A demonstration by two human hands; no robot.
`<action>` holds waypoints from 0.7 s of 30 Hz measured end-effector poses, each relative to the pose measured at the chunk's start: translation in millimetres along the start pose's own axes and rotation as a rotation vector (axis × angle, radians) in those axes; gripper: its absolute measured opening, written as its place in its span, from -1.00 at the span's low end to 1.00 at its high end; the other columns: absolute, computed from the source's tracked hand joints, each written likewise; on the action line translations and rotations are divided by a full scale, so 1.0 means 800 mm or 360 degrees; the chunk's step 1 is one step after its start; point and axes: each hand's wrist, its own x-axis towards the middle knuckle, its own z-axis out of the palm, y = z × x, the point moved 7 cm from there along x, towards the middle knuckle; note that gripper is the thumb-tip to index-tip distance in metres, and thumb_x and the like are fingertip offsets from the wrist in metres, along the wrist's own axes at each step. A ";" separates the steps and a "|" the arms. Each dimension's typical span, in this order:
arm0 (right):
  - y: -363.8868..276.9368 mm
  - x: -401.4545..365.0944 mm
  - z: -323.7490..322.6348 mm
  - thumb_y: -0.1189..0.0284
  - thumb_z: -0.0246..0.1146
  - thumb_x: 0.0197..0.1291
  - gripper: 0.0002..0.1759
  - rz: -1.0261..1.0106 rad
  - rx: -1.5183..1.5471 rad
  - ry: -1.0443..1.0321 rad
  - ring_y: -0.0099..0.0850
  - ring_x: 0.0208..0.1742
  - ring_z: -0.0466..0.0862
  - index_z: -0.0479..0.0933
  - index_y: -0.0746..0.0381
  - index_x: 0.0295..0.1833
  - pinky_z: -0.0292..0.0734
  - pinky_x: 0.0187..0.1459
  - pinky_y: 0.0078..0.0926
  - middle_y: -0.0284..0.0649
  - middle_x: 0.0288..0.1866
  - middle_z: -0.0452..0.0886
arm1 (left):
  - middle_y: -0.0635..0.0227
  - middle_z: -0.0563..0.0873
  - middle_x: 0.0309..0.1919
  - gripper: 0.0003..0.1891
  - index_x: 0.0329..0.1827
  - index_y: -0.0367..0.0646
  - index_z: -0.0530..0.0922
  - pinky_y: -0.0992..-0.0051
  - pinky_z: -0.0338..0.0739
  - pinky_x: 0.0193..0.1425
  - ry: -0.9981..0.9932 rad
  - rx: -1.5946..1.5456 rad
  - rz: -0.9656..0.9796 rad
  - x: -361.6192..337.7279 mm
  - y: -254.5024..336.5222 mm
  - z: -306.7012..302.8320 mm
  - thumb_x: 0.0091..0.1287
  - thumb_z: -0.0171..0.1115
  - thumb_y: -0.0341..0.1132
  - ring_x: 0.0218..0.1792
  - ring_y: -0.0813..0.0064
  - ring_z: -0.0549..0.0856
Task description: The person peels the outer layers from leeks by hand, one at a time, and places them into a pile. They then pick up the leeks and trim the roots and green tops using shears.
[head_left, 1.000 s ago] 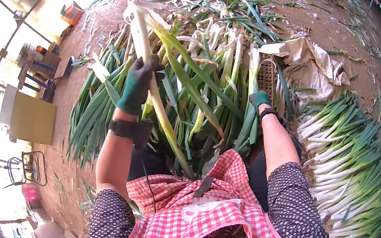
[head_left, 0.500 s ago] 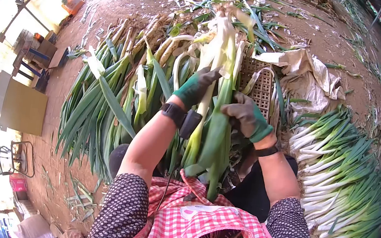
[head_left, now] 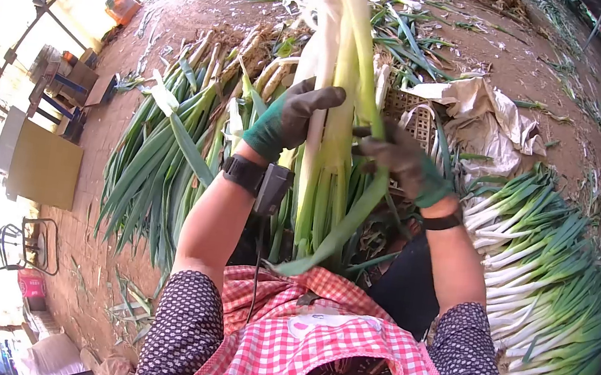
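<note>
Both my hands wear dark gloves with green cuffs. My left hand (head_left: 291, 118) is closed around the pale stem of a large green onion (head_left: 324, 46), held upright in front of me with its roots near the top of the view. A pale green outer layer (head_left: 364, 52) stands away from the stem on the right. My right hand (head_left: 404, 159) pinches this layer where it turns into a long green leaf (head_left: 344, 227), which bends down toward my lap. Some right fingertips are hidden behind the leaf.
Untrimmed green onions (head_left: 156, 161) lie heaped on the left. Cleaned ones with white stems (head_left: 515, 284) are laid out on the right. Behind my right hand are a plastic crate (head_left: 419, 123) and a crumpled cloth sack (head_left: 483, 124). Leaf scraps (head_left: 411, 43) litter the ground ahead.
The held green onion has risen toward the top of the view. My right hand has moved slightly right and up, and the outer layer now bows away from the stem.
</note>
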 end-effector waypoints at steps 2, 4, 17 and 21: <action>0.036 0.018 0.014 0.35 0.34 0.17 -0.55 -0.0051 -0.0269 -0.0049 -0.49 -0.15 0.61 0.54 0.28 0.16 0.54 -0.08 -0.54 -0.30 -0.19 0.63 | 0.29 0.71 -0.10 -0.63 0.15 -0.27 0.56 0.48 0.62 0.01 -0.0004 -0.0791 -0.0630 0.002 0.010 0.012 0.35 0.29 -0.28 -0.11 0.53 0.70; 0.036 0.021 0.026 0.32 0.34 0.19 -0.53 -0.0139 -0.0569 -0.0078 -0.53 -0.19 0.61 0.54 0.28 0.17 0.54 -0.13 -0.56 -0.29 -0.21 0.64 | 0.35 0.71 -0.11 -0.62 0.16 -0.27 0.55 0.53 0.59 0.02 0.0001 -0.0868 -0.0626 0.000 0.016 0.012 0.37 0.26 -0.23 -0.11 0.57 0.68; -0.001 -0.025 0.053 0.32 0.35 0.22 -0.60 -0.0288 -0.1081 -0.0168 -0.69 -0.38 0.49 0.57 0.31 0.09 0.43 -0.34 -0.63 -0.43 -0.37 0.59 | 0.44 0.68 -0.08 -0.54 0.15 -0.24 0.57 0.52 0.62 -0.01 -0.0137 -0.1074 -0.0797 -0.049 0.037 -0.004 0.30 0.39 -0.13 -0.11 0.60 0.68; -0.005 -0.033 0.046 0.33 0.31 0.26 -0.64 -0.0004 -0.1033 -0.0099 -0.66 -0.28 0.54 0.60 0.31 0.08 0.49 -0.19 -0.60 -0.41 -0.28 0.63 | 0.44 0.69 -0.14 -0.50 0.11 -0.25 0.59 0.56 0.59 -0.09 -0.0241 -0.1368 -0.0697 -0.069 0.013 0.024 0.25 0.45 -0.08 -0.19 0.64 0.65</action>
